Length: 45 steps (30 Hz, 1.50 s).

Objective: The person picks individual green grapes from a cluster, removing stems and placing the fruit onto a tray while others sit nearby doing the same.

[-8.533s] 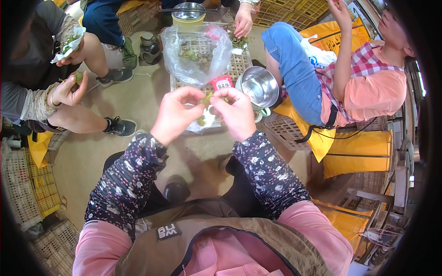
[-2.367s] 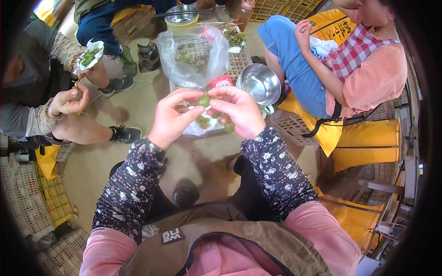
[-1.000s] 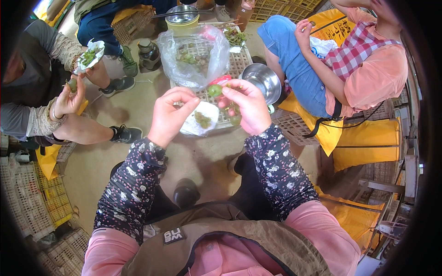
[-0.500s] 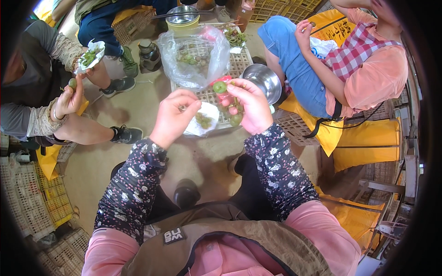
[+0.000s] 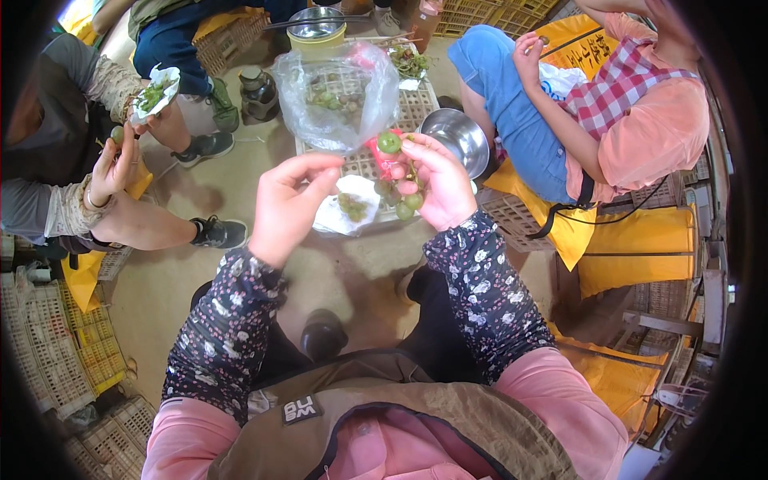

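Observation:
My right hand (image 5: 438, 180) grips a small sprig of green grapes (image 5: 405, 202); one larger grape (image 5: 389, 142) stands up by the thumb and index finger, and the others hang below the fingers. My left hand (image 5: 292, 200) is a short way to the left, its thumb and index fingertips drawn together in a pinch. Whatever may be between them is too small to make out. Below and between my hands lies a white paper (image 5: 336, 214) with small greenish stem scraps on it. A clear plastic bag (image 5: 300, 112) of loose grapes sits just beyond, on an upturned plastic crate (image 5: 418, 108).
A steel bowl (image 5: 458, 140) is right of the crate, a yellow pot (image 5: 318, 36) behind it. Green stems (image 5: 408, 60) lie at the crate's far corner. People sit left and right: a hand (image 5: 116, 172) holds a grape; another person wears a checked apron (image 5: 608, 100). A dark jar (image 5: 258, 94) stands on the floor.
My left hand has shifted slightly left, away from the sprig, its fingers straightening a little. My right hand has turned the sprig slightly. The left neighbour's grape hand moved a little.

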Each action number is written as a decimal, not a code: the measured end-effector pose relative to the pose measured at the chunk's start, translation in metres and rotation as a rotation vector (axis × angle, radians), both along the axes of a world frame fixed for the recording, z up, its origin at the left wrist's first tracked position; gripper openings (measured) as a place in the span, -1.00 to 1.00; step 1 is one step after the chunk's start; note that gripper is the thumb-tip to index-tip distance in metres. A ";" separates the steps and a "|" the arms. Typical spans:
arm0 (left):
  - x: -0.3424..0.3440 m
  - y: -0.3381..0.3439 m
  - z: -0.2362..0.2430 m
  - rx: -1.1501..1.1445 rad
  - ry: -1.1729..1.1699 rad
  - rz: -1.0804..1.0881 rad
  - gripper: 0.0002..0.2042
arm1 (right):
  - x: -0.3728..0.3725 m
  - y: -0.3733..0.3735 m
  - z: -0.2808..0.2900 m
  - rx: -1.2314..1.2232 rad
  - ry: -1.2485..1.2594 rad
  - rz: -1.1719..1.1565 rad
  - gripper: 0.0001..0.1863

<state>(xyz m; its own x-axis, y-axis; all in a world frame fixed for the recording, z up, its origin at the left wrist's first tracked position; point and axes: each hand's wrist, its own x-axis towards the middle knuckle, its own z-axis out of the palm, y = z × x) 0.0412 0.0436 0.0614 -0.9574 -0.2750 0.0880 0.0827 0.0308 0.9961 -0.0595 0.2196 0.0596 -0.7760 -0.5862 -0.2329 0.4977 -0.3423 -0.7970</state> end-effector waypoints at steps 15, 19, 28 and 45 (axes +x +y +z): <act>0.056 0.067 0.086 0.947 0.512 -1.257 -0.85 | 0.000 0.007 -0.003 0.005 0.016 0.008 -0.81; 0.062 0.086 0.072 1.111 0.768 -1.050 -0.81 | 0.002 0.007 -0.003 0.013 0.010 -0.034 -0.81; 0.052 0.059 0.078 1.126 0.343 -1.286 -0.85 | -0.003 0.007 -0.007 0.007 0.057 -0.028 -0.81; -0.023 -0.003 -0.045 0.302 -0.261 -0.270 -0.96 | -0.004 0.010 -0.005 0.023 0.056 -0.080 -0.82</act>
